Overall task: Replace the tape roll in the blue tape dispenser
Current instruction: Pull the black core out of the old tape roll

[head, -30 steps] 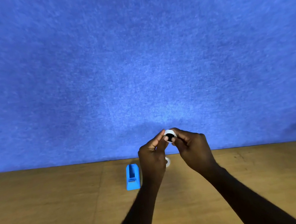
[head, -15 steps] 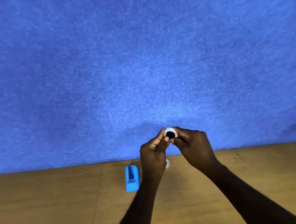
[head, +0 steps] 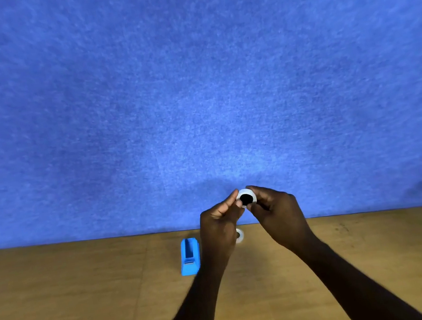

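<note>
Wooden tabletop [head: 90,314] fills the lower part of the head view, its grain running in pale brown planks toward the person. Two bare forearms rise from the bottom edge and converge above the middle of the table.

Left of the left forearm, a blue tape dispenser [head: 190,256] sits on the wood with its long axis pointing away from the person; its roll slot looks empty, and a small metal cutter shows at the near end. Just beyond the left wrist, a second tape roll [head: 239,235] lies on the table, pale and translucent, partly hidden behind the hand, so its full outline cannot be seen.

Higher up, both hands meet around a white tape roll [head: 246,198] held in the air, clear of the table. Its dark centre faces the camera. The left hand [head: 220,220] has its fingers curled, with thumb and forefinger tips pinching the roll's left edge. The right hand [head: 277,211] wraps its fingers over the roll's right side and top, thumb underneath, gripping it. Whether a loose tape end is being picked at is too small to tell.

Behind everything stands a blue felt-like backdrop [head: 192,80], meeting the far edge of the table in a straight line.
</note>
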The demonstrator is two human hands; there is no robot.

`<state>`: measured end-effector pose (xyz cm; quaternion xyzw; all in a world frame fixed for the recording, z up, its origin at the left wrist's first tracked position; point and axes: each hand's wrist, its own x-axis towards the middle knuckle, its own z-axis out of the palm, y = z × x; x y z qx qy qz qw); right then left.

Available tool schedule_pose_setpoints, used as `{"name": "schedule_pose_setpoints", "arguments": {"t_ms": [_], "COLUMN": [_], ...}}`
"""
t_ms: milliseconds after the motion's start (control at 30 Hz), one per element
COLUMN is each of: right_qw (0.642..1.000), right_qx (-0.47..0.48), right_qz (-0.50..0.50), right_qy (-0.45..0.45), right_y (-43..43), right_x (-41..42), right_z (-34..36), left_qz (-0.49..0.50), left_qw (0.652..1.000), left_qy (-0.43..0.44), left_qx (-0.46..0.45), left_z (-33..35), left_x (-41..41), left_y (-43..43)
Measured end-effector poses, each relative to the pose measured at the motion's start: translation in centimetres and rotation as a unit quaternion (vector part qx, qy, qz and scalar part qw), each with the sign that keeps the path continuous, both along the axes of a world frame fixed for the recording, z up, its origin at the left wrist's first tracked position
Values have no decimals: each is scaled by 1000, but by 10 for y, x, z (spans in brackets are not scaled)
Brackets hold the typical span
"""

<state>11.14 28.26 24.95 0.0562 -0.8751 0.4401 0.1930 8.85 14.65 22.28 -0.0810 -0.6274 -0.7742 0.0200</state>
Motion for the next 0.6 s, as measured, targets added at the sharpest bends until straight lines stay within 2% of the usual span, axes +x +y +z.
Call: {"name": "schedule_pose_setpoints", "arguments": {"t_ms": [100,200,600], "right_qw": [1000,1000,1000], "right_qx": [-16,-12,-2], "right_qz": [10,-1,-6], "right_qy": [-18,2,3], "right_y": [1,-3,-7], "right_x": [0,1,3], "right_z": [6,11,9], "left_qz": [3,9,54], "left_qw": [1000,999,998], "left_qy": [-19,-10,-1], "left_qx": [25,33,27], "left_z": [8,15,4], "left_x": [-4,-5,2], "left_y": [-3,-2,6]}}
